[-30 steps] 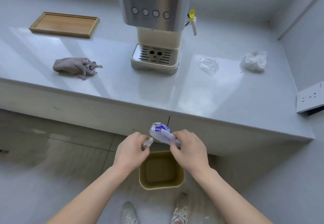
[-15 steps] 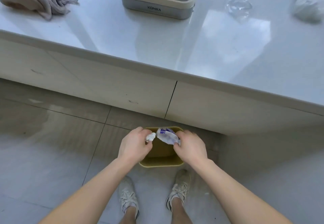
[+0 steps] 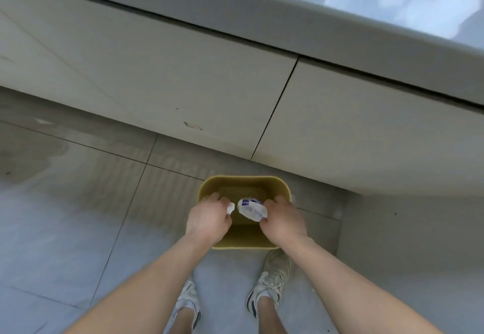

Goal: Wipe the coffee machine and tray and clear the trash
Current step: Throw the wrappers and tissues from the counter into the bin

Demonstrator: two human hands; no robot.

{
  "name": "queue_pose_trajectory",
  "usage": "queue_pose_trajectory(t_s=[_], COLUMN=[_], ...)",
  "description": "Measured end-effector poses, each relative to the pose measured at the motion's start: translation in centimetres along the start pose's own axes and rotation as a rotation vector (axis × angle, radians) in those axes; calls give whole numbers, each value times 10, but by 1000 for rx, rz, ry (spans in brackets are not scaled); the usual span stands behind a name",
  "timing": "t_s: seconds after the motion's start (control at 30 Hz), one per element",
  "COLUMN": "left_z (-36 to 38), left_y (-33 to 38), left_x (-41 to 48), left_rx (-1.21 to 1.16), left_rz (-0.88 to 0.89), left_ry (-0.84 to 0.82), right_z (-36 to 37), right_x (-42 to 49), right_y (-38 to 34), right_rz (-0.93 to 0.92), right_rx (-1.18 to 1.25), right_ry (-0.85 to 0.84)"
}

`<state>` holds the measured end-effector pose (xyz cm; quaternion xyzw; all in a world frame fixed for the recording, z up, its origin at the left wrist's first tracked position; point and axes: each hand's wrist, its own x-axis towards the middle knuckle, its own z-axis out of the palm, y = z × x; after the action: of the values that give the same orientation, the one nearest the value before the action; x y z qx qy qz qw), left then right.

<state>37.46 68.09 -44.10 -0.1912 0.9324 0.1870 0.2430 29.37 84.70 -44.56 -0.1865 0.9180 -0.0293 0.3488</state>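
1. Grey floor tiles [image 3: 78, 229] below, and the right hand [image 3: 284, 225] pinches a crumpled white-and-purple wrapper [image 3: 252, 208] over the yellow bin [image 3: 284, 188].
2. Left hand [image 3: 208, 219] grips a small white scrap [image 3: 231, 207] beside it.
3. Neither piece is dropped yet; the bin looks empty.
4. Wiping can't be judged: only the counter edge [image 3: 262, 19] and cabinet fronts [image 3: 157, 85] show.

- I see both my bare arms reach forward and down, and my hands hang over the yellow bin [image 3: 209, 188].
- My left hand [image 3: 208, 219] is over the bin's left side, fingers curled in, pinching a small white scrap [image 3: 231, 207].
- My right hand [image 3: 284, 222] is over the bin's right side, fingers closed on a crumpled wrapper [image 3: 252, 209].
- My two hands are near each other but not touching.
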Motion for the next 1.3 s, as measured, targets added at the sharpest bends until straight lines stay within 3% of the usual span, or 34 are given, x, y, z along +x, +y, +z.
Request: queue_pose_trajectory(t_s=[0.3,0.6,1.07,1.3], left_z=[27,-3,-131,-210], left_y=[-13,-18,3,21], left_x=[12,4,-82,-138], left_rx=[38,92,134,131], left_rz=[-30,12,36,49], left_ry=[-71,-31,117,240], right_z=[21,-1,-112,-191], right_x=[15,6,-99,-177], right_y=[-4,1,-24,-41], right_rz=[-10,-29,-35,-86], right_rx=[72,81,86,82], right_ry=[-16,27,199,390])
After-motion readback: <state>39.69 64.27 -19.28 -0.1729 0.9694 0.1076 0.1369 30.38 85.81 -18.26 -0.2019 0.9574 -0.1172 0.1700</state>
